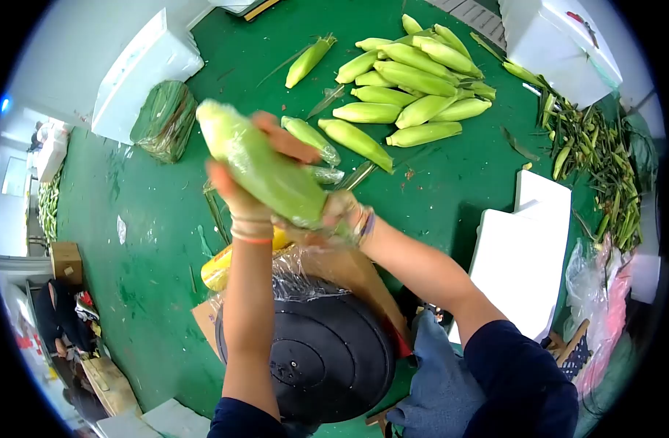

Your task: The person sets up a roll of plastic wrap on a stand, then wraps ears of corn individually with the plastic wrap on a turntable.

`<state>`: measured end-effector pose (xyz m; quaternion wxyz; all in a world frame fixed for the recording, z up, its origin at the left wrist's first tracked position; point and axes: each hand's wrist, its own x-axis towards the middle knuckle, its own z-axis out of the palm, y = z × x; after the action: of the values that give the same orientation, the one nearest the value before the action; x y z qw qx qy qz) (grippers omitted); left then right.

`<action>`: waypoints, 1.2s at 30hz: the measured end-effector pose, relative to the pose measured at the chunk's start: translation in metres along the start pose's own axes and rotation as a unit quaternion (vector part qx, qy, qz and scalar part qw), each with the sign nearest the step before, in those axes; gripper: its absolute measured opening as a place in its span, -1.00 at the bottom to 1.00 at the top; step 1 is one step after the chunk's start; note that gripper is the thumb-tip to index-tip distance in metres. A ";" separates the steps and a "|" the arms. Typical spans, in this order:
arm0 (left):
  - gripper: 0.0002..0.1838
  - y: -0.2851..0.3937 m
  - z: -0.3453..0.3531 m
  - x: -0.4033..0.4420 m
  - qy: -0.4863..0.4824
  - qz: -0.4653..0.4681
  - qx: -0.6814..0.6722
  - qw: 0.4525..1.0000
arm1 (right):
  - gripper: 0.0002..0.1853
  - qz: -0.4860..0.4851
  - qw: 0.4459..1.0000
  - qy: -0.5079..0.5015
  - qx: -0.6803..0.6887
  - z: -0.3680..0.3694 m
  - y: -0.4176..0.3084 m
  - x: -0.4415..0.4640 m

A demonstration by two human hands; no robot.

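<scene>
A large ear of corn (265, 164) in green husk, partly covered in shiny clear film, is held up slantwise between both hands. My left hand (236, 191) wraps round its middle from below, some fingers showing above it. At the lower end, my right hand (338, 215) grips the corn, blurred by motion. Beneath the hands, a yellow roll (217, 269) and crumpled clear film (305, 266) lie by a round black lid (298, 358). Wrapped ears (312, 139) rest on the green floor behind the corn.
A heap of husked-green corn (414, 77) lies at the top. White foam boxes (148, 69) and foam lids (509, 270) stand at the sides. Husk scraps (604, 160) pile up at right. Another person (57, 314) is at far left.
</scene>
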<state>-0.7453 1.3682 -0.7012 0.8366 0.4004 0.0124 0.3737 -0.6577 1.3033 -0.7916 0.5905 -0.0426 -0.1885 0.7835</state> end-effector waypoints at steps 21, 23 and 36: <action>-0.66 0.100 -0.141 -0.107 0.262 -0.220 0.634 0.693 | -0.46 0.016 0.781 0.378 -0.497 -0.086 -0.072 -0.145; -0.63 0.152 -0.095 -0.200 0.294 -0.285 0.768 0.493 | -0.35 -0.033 0.788 0.320 -0.525 -0.025 -0.062 -0.158; -0.68 0.077 -0.006 -0.342 0.432 -0.203 0.628 0.615 | -0.27 -0.007 0.491 -0.060 -0.869 0.072 0.104 -0.006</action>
<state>-1.0405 1.1859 -0.7479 0.3333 0.6074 0.6850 0.2253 -0.7711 1.2558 -0.7616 0.2467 -0.4861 -0.8092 0.2191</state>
